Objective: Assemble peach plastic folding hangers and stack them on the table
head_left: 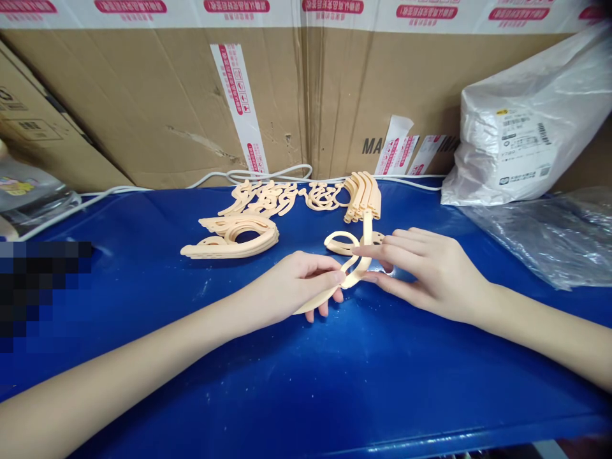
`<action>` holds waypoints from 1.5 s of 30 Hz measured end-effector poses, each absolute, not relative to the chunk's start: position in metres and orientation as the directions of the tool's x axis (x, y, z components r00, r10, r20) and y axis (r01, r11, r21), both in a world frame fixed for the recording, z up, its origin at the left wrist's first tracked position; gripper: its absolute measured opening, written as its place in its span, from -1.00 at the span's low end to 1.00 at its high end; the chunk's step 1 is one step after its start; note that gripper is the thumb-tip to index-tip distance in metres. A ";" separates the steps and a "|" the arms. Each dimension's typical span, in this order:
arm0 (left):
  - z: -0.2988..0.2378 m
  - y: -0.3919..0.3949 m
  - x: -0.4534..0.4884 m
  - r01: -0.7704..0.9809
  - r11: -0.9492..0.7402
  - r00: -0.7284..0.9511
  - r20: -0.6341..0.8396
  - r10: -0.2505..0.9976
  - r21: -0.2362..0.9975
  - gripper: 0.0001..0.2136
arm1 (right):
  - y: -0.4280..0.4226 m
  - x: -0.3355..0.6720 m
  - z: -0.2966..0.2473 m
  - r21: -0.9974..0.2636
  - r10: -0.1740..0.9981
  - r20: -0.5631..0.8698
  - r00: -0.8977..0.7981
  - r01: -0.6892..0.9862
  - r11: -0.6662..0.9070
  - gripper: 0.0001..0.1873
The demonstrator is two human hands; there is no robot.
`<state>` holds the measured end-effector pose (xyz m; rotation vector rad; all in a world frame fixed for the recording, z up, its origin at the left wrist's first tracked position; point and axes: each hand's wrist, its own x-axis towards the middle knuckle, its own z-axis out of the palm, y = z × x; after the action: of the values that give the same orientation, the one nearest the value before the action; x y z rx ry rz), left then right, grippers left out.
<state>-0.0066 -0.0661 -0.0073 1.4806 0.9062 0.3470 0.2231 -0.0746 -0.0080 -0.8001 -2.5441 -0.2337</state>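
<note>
On the near side of the bundle of curved strips [364, 194], I watched both hands meet above the blue tabletop [335, 382]. Between them was a cream piece [313, 305], smooth and pale, broad like a blade under the left hand [296, 280] and slimmer towards a bend. Beyond that bend I saw a thin oval loop [341, 234] and a plain strip [367, 231] — whether all were one, I couldn't tell.

The cream piece's long axis ran slantwise, its slim end aimed up and rightward, towards the bundle's side. The strip curved, then ran nearly straight, its far end pointing at the bundle and meeting it in my view. The loop was nearer than the bundle, slightly to its left, longest from side to side.

The left hand pinched the cream piece near the bend; the right hand [428, 271] pinched the strip — forefinger across it, thumb against its lower edge.
</note>
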 end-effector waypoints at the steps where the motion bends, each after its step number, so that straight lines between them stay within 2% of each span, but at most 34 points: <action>1: -0.008 -0.066 -0.007 0.318 0.118 0.640 -0.305 0.705 0.941 -0.80 | -0.074 0.223 -0.008 0.025 0.503 0.456 -0.734 0.575 0.818 -0.65; 6: -0.011 -0.066 -0.009 0.310 0.056 0.664 -0.259 0.702 0.949 -0.80 | -0.072 0.222 -0.010 0.025 0.531 0.402 -0.746 0.588 0.808 -0.62; 10: -0.010 -0.071 -0.009 0.336 -0.004 0.668 -0.236 0.705 0.942 -0.79 | -0.072 0.222 -0.009 -0.028 0.567 0.408 -0.715 0.611 0.791 -0.64; 14: -0.008 -0.080 -0.006 0.397 -0.203 0.668 -0.130 0.733 0.895 -0.77 | -0.074 0.224 -0.007 -0.089 0.577 0.453 -0.680 0.609 0.788 -0.69; 17: -0.006 -0.089 -0.004 0.463 -0.391 0.683 -0.038 0.729 0.796 -0.70 | -0.071 0.228 -0.006 -0.139 0.627 0.456 -0.632 0.645 0.752 -0.71; 20: -0.004 -0.094 -0.005 0.495 -0.587 0.725 0.067 0.685 0.641 -0.62 | -0.067 0.231 -0.004 -0.148 0.676 0.442 -0.590 0.695 0.704 -0.77; 24: -0.005 -0.092 -0.007 0.519 -0.776 0.774 0.189 0.605 0.358 -0.75 | -0.063 0.235 -0.003 -0.116 0.694 0.431 -0.577 0.727 0.676 -0.84; 26: -0.006 -0.090 -0.007 0.561 -0.790 0.763 0.215 0.610 0.248 -0.77 | -0.062 0.236 -0.002 -0.104 0.702 0.432 -0.566 0.742 0.662 -0.85; 28: -0.007 -0.087 -0.006 0.589 -0.783 0.746 0.237 0.622 0.202 -0.73 | -0.061 0.238 -0.002 -0.109 0.720 0.435 -0.541 0.762 0.639 -0.86; 31: -0.009 -0.083 -0.005 0.583 -0.787 0.748 0.246 0.617 0.202 -0.57 | -0.061 0.241 -0.001 -0.080 0.749 0.438 -0.497 0.808 0.583 -0.86; 34: -0.012 -0.078 -0.005 0.595 -0.773 0.759 0.162 0.630 0.218 -0.43 | -0.060 0.244 0.000 0.028 0.746 0.450 -0.491 0.843 0.537 -0.84; 39: -0.018 -0.071 -0.008 0.627 -0.743 0.748 0.083 0.658 0.234 -0.40 | -0.059 0.247 -0.002 0.150 0.735 0.434 -0.521 0.846 0.512 -0.81; 45: -0.016 -0.071 -0.009 0.630 -0.768 0.758 0.123 0.641 0.117 -0.37 | -0.057 0.250 -0.006 0.166 0.748 0.409 -0.523 0.848 0.503 -0.82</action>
<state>-0.0086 -0.0710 -0.0155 2.8812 1.0426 0.2401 0.2496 -0.0566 -0.0057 -1.3462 -2.4653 -0.5057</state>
